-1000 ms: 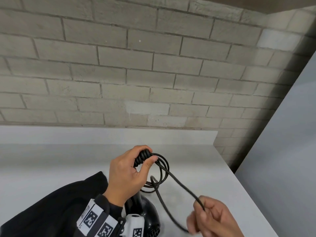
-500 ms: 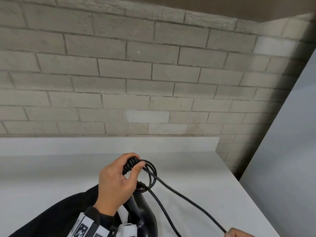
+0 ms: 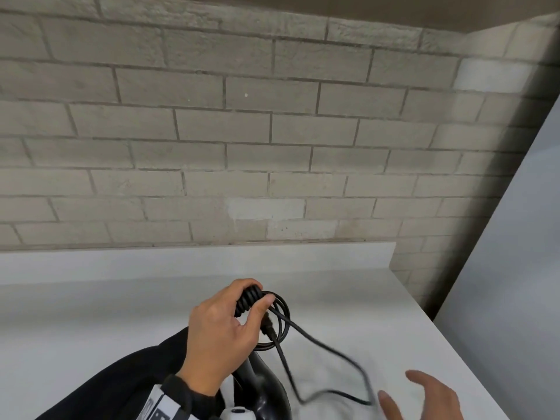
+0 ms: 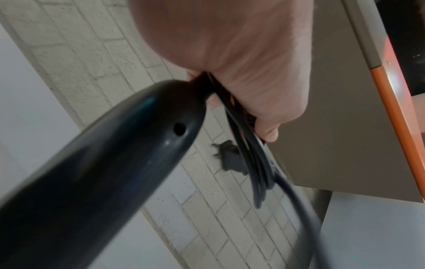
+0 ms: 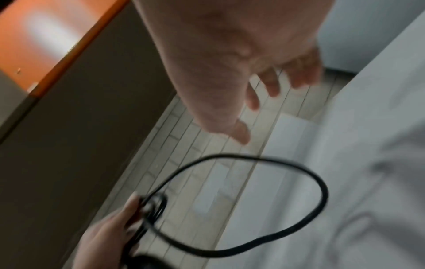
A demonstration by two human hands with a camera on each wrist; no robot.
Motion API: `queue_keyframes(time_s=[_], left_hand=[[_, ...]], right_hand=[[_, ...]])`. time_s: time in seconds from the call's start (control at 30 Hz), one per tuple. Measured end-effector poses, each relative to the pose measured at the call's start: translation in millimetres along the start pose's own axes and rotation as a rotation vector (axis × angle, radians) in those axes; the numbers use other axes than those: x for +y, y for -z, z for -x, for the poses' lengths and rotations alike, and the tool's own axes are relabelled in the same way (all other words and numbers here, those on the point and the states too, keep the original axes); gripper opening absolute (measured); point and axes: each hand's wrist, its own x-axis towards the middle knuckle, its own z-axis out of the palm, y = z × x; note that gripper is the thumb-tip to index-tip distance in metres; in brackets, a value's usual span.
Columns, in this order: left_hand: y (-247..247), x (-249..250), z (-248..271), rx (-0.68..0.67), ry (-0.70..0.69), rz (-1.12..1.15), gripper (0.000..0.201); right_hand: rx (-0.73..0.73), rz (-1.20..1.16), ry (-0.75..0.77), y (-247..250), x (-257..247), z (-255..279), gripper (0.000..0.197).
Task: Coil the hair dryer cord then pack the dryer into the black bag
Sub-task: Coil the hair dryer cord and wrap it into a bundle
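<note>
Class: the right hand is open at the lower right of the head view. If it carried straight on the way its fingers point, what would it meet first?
Probably the slack loop of the cord, which hangs just ahead of the right hand; depth is blurred, so it could pass behind.

I see my left hand (image 3: 218, 331) raised over the counter, back of the hand toward the head camera, fingers curled and thumb pressed in, gripping the coiled cord (image 3: 274, 319); its wrist wears a dark sleeve (image 3: 121, 386) and a marker band; my right hand (image 3: 430, 398) sits low at the lower right, palm open, fingers (image 5: 273, 85) spread and loosely extended, holding nothing; the right wrist view is blurred, yet shows the fingers apart.
</note>
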Motion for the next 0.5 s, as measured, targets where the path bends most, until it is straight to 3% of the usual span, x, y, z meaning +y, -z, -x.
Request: queue_keyframes(time_s=[0.07,0.17,0.23,0.3,0.43,0.5], left_hand=[[-2,4,0,-0.006,-0.005,-0.022,0.030],[-5,8,-1,-0.021,-0.030,-0.051,0.029],[-6,10,-1,-0.025,-0.031,-0.049,0.028],[-7,13,-1,-0.038,-0.037,-0.050,0.026],[-9,14,0,-0.065,-0.047,-0.027,0.029],[-8,11,-1,-0.055,-0.025,-0.010,0.032]], right_hand=[[0.091,-0.035,0.104,-19,-18,8,0.031],[-0.062,-0.092,0.323,-47,-54,22,0.015],[-0.273,-0.113,0.257,-68,-66,29,0.035],[-0.360,-0.103,0.303,-83,-72,35,0.053],[-0.415,-0.148,0.349,-85,-90,28,0.021],[-0.552,-0.157,0.301,-79,-90,18,0.022]])
